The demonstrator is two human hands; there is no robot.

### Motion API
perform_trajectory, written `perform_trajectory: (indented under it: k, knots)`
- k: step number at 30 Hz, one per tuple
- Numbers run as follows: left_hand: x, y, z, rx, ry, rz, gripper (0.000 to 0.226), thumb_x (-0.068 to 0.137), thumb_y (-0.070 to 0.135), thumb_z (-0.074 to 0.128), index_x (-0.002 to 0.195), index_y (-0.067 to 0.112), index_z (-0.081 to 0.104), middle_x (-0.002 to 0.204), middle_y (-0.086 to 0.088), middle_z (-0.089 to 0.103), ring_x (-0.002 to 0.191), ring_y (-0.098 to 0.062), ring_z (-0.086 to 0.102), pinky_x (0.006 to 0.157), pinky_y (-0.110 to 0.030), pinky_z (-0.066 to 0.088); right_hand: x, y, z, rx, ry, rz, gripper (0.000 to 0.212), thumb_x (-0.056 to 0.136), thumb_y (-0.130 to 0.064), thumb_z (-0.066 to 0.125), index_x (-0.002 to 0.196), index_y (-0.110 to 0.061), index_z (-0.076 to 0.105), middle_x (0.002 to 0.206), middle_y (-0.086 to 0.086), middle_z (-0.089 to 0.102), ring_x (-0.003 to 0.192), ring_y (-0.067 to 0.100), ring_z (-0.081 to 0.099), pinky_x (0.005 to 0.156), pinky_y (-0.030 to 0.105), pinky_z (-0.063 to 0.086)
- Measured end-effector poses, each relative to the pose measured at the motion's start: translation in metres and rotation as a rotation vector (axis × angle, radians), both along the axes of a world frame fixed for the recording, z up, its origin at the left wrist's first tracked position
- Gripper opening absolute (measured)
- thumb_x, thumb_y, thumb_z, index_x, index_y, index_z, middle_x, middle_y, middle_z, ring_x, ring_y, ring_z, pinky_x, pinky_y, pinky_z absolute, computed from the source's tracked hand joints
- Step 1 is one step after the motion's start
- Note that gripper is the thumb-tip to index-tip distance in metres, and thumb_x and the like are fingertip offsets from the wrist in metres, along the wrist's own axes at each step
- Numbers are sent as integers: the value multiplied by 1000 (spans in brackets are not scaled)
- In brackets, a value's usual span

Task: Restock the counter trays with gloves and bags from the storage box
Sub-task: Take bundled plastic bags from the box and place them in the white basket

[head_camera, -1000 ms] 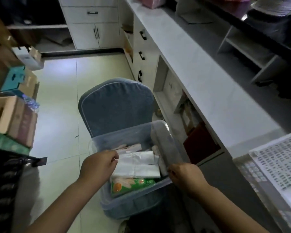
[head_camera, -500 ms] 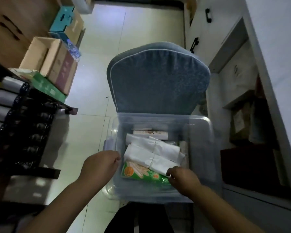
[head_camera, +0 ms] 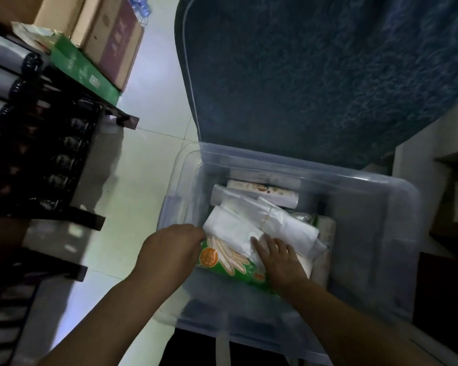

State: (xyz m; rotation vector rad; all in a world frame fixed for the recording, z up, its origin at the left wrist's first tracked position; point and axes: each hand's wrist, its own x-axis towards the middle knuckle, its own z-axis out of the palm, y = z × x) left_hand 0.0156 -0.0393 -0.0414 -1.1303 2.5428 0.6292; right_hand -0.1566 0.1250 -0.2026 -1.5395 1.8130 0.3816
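Head view: the clear storage box [head_camera: 328, 177] sits on a blue chair [head_camera: 302, 75], lid off. Inside it, a tied bundle of white bags [head_camera: 233, 225] lies on top of a green glove packet [head_camera: 222, 262] near the box's front left corner. The right hand [head_camera: 280, 257] rests on the bundle with its fingers [head_camera: 259, 244] straight and spread, gripping nothing. The left hand [head_camera: 172, 249] curls in at the bundle's left edge, fingertips hidden, so a grip cannot be told. Judged from this, restocking has barely begun: both supplies are in the box, and no counter trays are in view
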Motion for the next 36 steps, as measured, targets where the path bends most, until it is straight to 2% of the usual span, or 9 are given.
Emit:
perform_trajectory:
  k: [7, 10, 14, 18, 24, 27, 31, 33, 36]
  knots:
    - [2, 9, -4, -2, -20, -28, 22, 66, 5, 78, 83, 19, 75, 71, 0, 73, 59, -19, 66, 48, -27, 52, 0, 2, -7, -22, 30, 28, 94, 82, -17, 62, 148, -26, -5, 155, 18, 13, 137, 34, 22, 108, 46, 26]
    - [8, 17, -2, 10, -13, -18, 23, 65, 7, 80, 83, 20, 75, 70, 1, 73, 58, -19, 67, 47, -26, 52, -2, 0, 2, -44, 12, -20, 94, 77, -19, 68, 148, -20, 7, 151, 17, 24, 134, 34, 29, 103, 44, 33]
    - [13, 25, -3, 43, 7, 12, 20, 78, 13, 69, 94, 24, 73, 85, 1, 75, 74, -21, 69, 61, -32, 56, 0, -3, 12, -234, 158, -90, 74, 54, -18, 82, 122, -3, 56, 105, 18, 66, 85, 35, 63, 65, 41, 54]
    - [18, 26, -12, 79, 7, 53, 26, 88, 22, 56, 110, 30, 66, 105, 6, 71, 92, -17, 65, 75, -30, 53, 5, -9, 10, -294, 244, -141, 47, 61, -12, 76, 106, -4, 63, 88, 14, 67, 72, 32, 62, 57, 37, 51]
    - [14, 26, -11, 90, 1, 105, 25, 87, 26, 55, 108, 31, 65, 103, 8, 70, 92, -16, 62, 70, -27, 47, -17, -23, 27, -222, -2, -438, 35, 84, -19, 55, 118, -15, 55, 105, 14, 67, 94, 34, 62, 77, 37, 49]
    - [8, 28, -9, 123, -18, 160, 24, 84, 29, 58, 107, 28, 66, 102, 5, 71, 93, -17, 62, 68, -27, 45, -30, -30, 60, -156, -353, -636, 28, 80, -15, 63, 108, -12, 61, 97, 12, 66, 92, 29, 60, 73, 30, 43]
    - [-15, 28, -8, 464, 128, 583, 61, 76, 37, 71, 130, 22, 47, 120, 4, 61, 102, -11, 57, 78, -25, 46, -25, -35, 114, -217, -756, -825, 22, 78, 4, 62, 91, -13, 64, 82, 2, 63, 75, 12, 58, 60, 17, 47]
    - [-28, 21, 0, 851, 395, 909, 77, 68, 35, 79, 133, 17, 41, 126, 6, 54, 103, -8, 55, 73, -22, 48, -21, -41, 136, -205, -890, -866, 25, 77, 4, 62, 89, -19, 65, 78, -3, 66, 68, 4, 61, 58, 15, 49]
    - [-34, 8, 8, 1228, 862, 1301, 71, 62, 24, 75, 125, 4, 50, 122, -16, 62, 103, -27, 64, 73, -33, 56, -14, -54, 153, -175, -1006, -836, 22, 73, -3, 65, 85, -22, 65, 78, -6, 67, 68, 2, 62, 60, 18, 50]
